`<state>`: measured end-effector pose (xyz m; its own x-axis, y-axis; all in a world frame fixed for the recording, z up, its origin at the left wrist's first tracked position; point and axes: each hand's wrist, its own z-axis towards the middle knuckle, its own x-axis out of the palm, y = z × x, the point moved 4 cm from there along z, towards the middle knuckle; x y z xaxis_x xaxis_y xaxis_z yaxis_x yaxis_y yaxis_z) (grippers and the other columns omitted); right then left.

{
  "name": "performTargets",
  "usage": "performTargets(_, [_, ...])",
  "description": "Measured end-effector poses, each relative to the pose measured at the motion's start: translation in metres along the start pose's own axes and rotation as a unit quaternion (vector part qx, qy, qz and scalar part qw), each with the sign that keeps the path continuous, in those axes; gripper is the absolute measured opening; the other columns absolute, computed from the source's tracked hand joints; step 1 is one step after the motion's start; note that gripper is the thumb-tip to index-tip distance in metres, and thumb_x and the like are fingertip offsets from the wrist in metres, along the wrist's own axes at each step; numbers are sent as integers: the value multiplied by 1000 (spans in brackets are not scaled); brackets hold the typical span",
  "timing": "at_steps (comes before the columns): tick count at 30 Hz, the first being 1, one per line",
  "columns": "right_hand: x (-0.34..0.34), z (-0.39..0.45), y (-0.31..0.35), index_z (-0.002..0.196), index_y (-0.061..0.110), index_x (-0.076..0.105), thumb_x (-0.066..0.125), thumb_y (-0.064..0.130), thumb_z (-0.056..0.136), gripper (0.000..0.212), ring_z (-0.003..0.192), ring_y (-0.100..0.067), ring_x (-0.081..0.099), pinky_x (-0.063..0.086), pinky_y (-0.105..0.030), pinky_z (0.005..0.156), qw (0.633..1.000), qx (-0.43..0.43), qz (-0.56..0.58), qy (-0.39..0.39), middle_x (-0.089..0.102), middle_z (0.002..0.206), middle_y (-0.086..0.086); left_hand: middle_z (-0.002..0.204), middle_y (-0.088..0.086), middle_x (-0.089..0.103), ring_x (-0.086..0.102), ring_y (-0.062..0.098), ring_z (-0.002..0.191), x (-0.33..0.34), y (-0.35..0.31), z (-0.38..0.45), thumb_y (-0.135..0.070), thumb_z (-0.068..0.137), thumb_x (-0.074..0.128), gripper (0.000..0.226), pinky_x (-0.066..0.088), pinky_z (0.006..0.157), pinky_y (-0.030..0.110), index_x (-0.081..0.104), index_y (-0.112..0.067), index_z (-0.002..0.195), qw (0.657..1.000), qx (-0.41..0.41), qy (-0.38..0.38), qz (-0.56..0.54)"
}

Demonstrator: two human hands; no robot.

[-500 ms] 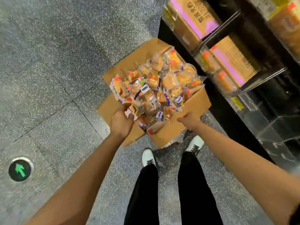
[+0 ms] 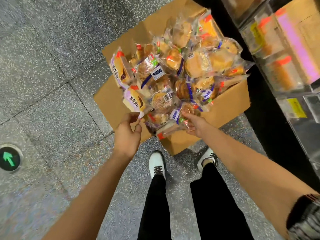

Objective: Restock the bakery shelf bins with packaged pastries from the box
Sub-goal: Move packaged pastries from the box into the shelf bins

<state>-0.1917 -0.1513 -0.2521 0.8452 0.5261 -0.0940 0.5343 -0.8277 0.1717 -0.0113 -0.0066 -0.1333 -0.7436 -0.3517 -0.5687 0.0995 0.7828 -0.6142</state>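
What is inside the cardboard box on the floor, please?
The cardboard box holds a heap of packaged pastries in clear wrappers, piled above its rim. The lower layers and the box bottom are covered.
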Motion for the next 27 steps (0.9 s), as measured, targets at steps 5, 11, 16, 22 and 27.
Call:
performTargets(5, [-15, -2, 7, 118, 10, 56, 79, 41, 71, 61, 103, -25, 62, 54, -35, 78, 1000, -18, 4, -15, 61, 109, -7, 114, 1, 62, 57, 19, 110, 8, -1, -8, -4, 89, 55, 36, 43, 92, 28, 55, -15, 124, 1000, -7, 12, 23])
performTargets(11, [-48, -46, 17, 106, 5, 57, 80, 25, 75, 44, 85, -21, 69, 59, -27, 60, 996, -58, -16, -66, 66, 93, -7, 123, 1, 59, 53, 11, 110, 10, -24, -23, -8, 87, 62, 43, 39, 85, 21, 53, -14, 128, 999, 4, 43, 33])
performTargets(16, [-57, -103, 17, 105, 11, 57, 74, 23, 79, 33, 73, -14, 66, 53, -17, 53, 991, -97, -93, -14, 65, 88, 0, 125, -1, 57, 52, 10, 113, 2, -41, -33, -13, 82, 71, 53, 37, 86, 17, 50, -18, 131, 997, 17, 79, 19])
performTargets(22, [-24, -168, 23, 117, 10, 59, 72, 24, 81, 40, 78, -4, 58, 45, -14, 65, 953, -139, -252, 98, 64, 103, 6, 120, -10, 54, 53, -5, 91, -15, -59, -49, -12, 66, 86, 89, 41, 70, 3, 37, -15, 141, 986, 2, 156, -53])
performTargets(27, [26, -194, 29, 101, 15, 64, 69, 27, 83, 22, 90, -8, 60, 47, -17, 76, 905, -173, -344, 180, 65, 99, 6, 113, -9, 55, 57, 0, 88, -31, -49, -54, -11, 63, 86, 90, 51, 68, 10, 38, -18, 139, 962, -42, 215, -161])
